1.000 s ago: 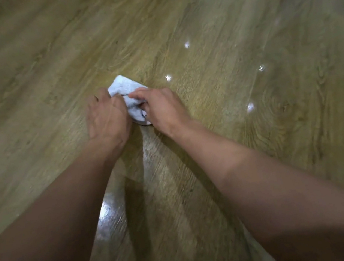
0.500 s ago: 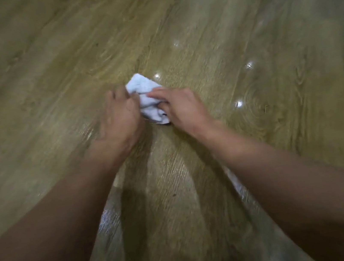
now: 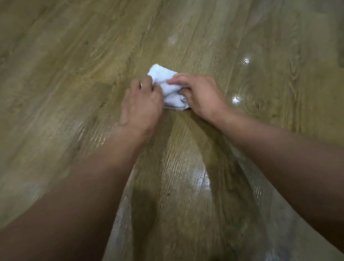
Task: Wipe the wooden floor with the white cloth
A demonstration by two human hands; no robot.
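Observation:
A small white cloth [image 3: 167, 86], bunched and folded, lies on the wooden floor [image 3: 46, 82] in the middle of the head view. My left hand [image 3: 140, 106] presses on its left side with the fingers over the cloth's edge. My right hand [image 3: 201, 94] grips its right side, fingers curled over the top. Both hands hold the cloth against the floor. The cloth's lower part is hidden between the hands.
The floor is brown wood-grain planks with a glossy sheen. Bright light spots [image 3: 236, 99] reflect to the right of the hands. A shiny streaked patch [image 3: 185, 180] shows between my forearms. Nothing else stands on the floor.
Both hands and the cloth have slid to the right across the floor, still gripping it the same way. The view has shifted a little.

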